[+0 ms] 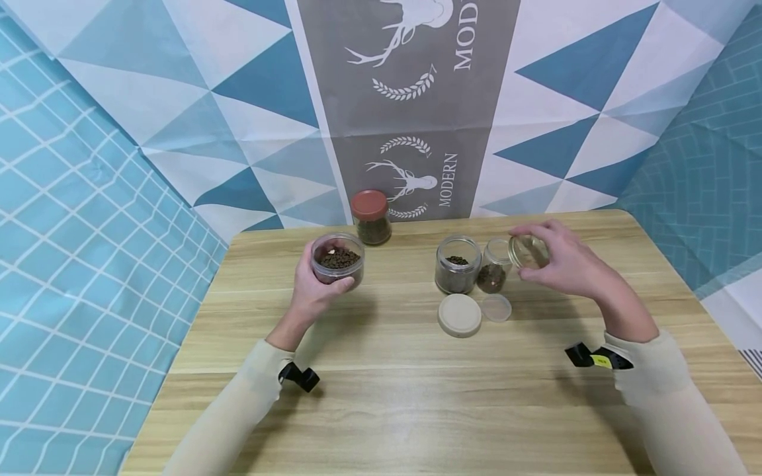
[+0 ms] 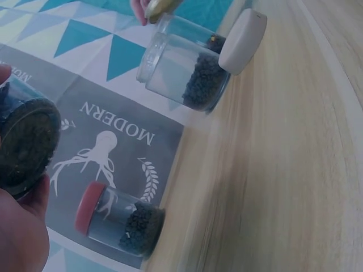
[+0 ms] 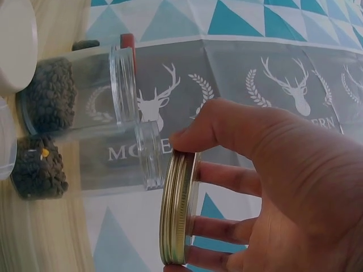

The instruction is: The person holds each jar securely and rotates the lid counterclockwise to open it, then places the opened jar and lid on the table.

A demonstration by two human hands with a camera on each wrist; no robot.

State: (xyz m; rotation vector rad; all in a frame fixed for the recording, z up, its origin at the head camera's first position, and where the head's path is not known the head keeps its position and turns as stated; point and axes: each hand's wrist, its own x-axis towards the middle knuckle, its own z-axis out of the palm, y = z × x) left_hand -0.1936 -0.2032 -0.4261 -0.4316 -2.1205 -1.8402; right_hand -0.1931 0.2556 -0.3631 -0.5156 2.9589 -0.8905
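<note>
My left hand [image 1: 315, 281] grips a clear jar [image 1: 352, 270] of dark brown pellets, lidless and raised over the table's left half. From the left wrist view the base of this jar [image 2: 28, 144] shows. Between thumb and fingers my right hand [image 1: 562, 261] pinches a gold-rimmed jar lid [image 3: 180, 209], tilted on edge. The lid is right beside the mouth of a small open jar [image 1: 491, 277] with dark pellets. Left of that jar stands a wider open jar [image 1: 455, 271], also part filled with dark pellets.
A white lid [image 1: 460, 315] and a small translucent lid [image 1: 497, 308] lie in front of the two open jars. A jar with a red lid [image 1: 370, 215] stands at the wooden table's [image 1: 381, 396] back edge, against the patterned backdrop [image 1: 411, 119].
</note>
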